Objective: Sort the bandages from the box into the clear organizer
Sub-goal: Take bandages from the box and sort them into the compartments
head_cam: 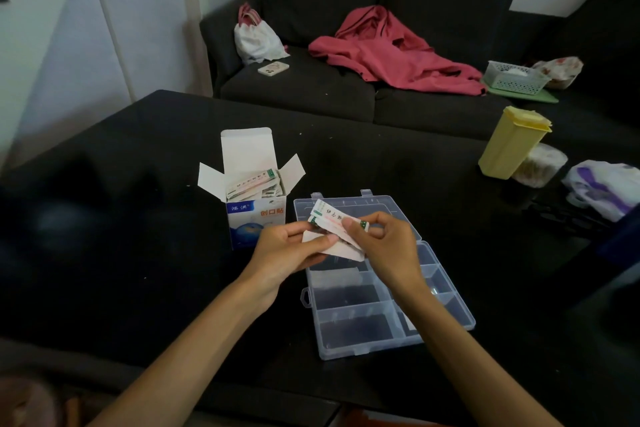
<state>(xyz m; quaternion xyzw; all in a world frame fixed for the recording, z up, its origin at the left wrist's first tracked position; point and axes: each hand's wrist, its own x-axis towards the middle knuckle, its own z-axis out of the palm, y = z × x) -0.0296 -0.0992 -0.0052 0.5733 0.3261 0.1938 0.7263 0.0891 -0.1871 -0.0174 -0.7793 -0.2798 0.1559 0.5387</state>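
Note:
A white and blue bandage box point(255, 215) stands open on the black table, its flaps spread and several wrapped bandages showing inside. To its right lies the clear organizer point(367, 333), lid open, its compartments divided by clear walls. Above the organizer's far end both hands hold a small stack of wrapped bandages point(332, 222). My left hand point(287, 246) grips the stack's left end from below. Pinching its right end between thumb and fingers is my right hand point(384, 246). A strip of white paper sticks out under the stack.
A yellow lidded container point(512, 144) and a tissue roll point(540, 166) stand at the table's right, beside a plastic bag point(606, 187). Behind the table is a dark sofa with a pink garment point(391, 52), white bag point(256, 36), phone point(273, 68) and white basket point(516, 78).

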